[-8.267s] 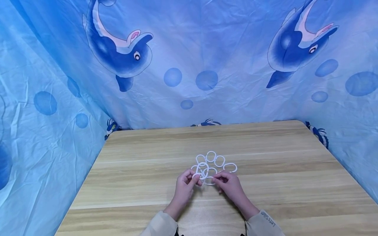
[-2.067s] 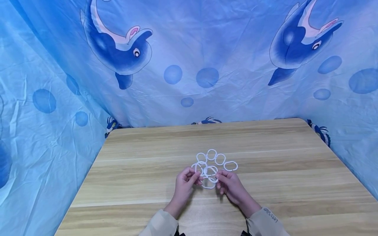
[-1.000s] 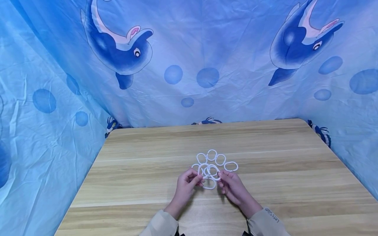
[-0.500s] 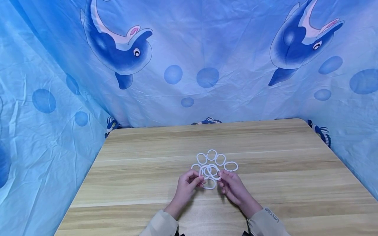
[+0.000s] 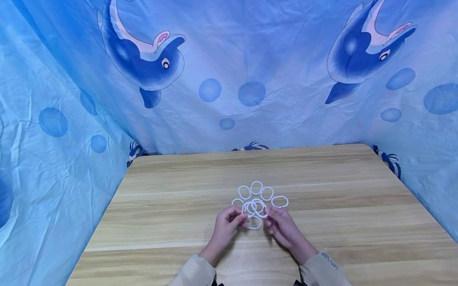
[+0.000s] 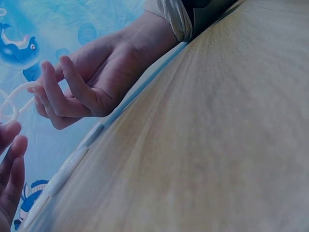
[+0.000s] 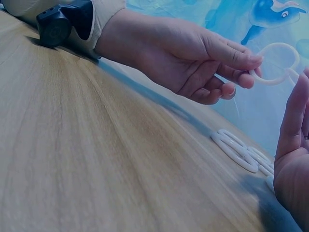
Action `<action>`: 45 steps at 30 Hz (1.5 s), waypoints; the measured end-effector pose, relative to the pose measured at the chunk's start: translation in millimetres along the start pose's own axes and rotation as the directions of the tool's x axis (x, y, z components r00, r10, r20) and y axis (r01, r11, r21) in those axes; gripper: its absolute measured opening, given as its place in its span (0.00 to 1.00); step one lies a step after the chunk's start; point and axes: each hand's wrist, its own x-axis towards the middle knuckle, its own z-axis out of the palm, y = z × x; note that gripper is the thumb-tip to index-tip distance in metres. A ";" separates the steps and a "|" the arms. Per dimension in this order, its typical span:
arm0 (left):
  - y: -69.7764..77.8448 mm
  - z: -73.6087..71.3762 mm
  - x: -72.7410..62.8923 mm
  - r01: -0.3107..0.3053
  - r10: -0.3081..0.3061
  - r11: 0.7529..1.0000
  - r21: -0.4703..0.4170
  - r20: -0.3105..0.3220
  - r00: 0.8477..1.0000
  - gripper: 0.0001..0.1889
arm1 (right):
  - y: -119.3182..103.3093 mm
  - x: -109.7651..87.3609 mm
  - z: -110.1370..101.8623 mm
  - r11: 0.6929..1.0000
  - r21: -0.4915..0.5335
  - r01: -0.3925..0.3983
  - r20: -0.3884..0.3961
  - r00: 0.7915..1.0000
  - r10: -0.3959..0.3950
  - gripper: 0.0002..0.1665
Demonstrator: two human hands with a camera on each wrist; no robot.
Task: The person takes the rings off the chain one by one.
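Between thumb and fingers, my left hand (image 5: 226, 224) pinches a white plastic curtain ring (image 7: 267, 82). Opposite it, my right hand (image 5: 282, 226) pinches a second white curtain ring (image 6: 21, 88). Both rings are held above the table, upright or nearly so, and cross each other as if hooked together. Their gaps are too small to make out. In the left wrist view the right hand's curled fingers show from the palm side. Only part of the right hand appears at the edge of the right wrist view.
Several more oval curtain rings lie on the wooden table (image 5: 171, 222) in an arc beyond the hands, one ring (image 5: 280, 196) farthest right. Another ring (image 5: 254, 229) lies between the hands. A blue dolphin-print curtain (image 5: 229, 51) encloses the table's back and sides.
Since the first frame, my right hand has shifted slightly right and the held rings have come to cross. Over the last second, my left hand has tilted its ring slightly to the right.
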 end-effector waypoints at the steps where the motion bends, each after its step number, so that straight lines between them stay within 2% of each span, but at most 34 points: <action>1: 0.0 0.1 0.0 0.002 -0.002 1.000 0.004 -0.003 1.000 0.11 | -0.1 0.1 -0.1 1.000 -0.001 -0.002 -0.002 1.000 0.002 0.11; 8: 1.1 1.1 0.9 0.018 -0.017 1.000 0.024 -0.025 1.000 0.10 | -0.8 0.6 -4.0 1.000 0.003 -0.012 -0.055 0.998 0.012 0.15; 14: 2.8 1.5 1.7 0.033 -0.032 0.999 0.017 -0.032 0.999 0.10 | -0.6 1.0 -6.0 1.000 -0.012 -0.003 -0.050 0.999 0.003 0.15; 17: 3.2 1.2 2.5 0.044 -0.044 0.999 0.002 -0.033 0.998 0.10 | -1.1 1.2 -5.3 1.000 -0.019 -0.004 -0.072 0.997 0.003 0.17; 24: 3.3 0.5 3.1 0.045 -0.046 0.999 -0.025 -0.045 0.998 0.11 | -1.8 2.3 -2.3 0.998 -0.055 -0.025 -0.144 0.989 0.017 0.15; 32: 2.6 0.6 3.2 0.041 -0.043 0.998 -0.040 -0.055 0.998 0.09 | -0.3 4.0 -0.8 0.991 -0.131 -0.009 -0.181 0.983 -0.014 0.12; 36: 2.4 0.6 3.0 0.037 -0.040 0.998 -0.044 -0.057 0.998 0.10 | 0.2 4.6 0.9 0.987 -0.162 -0.021 -0.225 0.974 -0.017 0.09; 45: 0.5 0.9 2.6 0.041 -0.045 0.998 -0.055 -0.081 0.996 0.10 | 1.7 5.6 4.4 0.971 -0.238 -0.040 -0.341 0.939 -0.045 0.08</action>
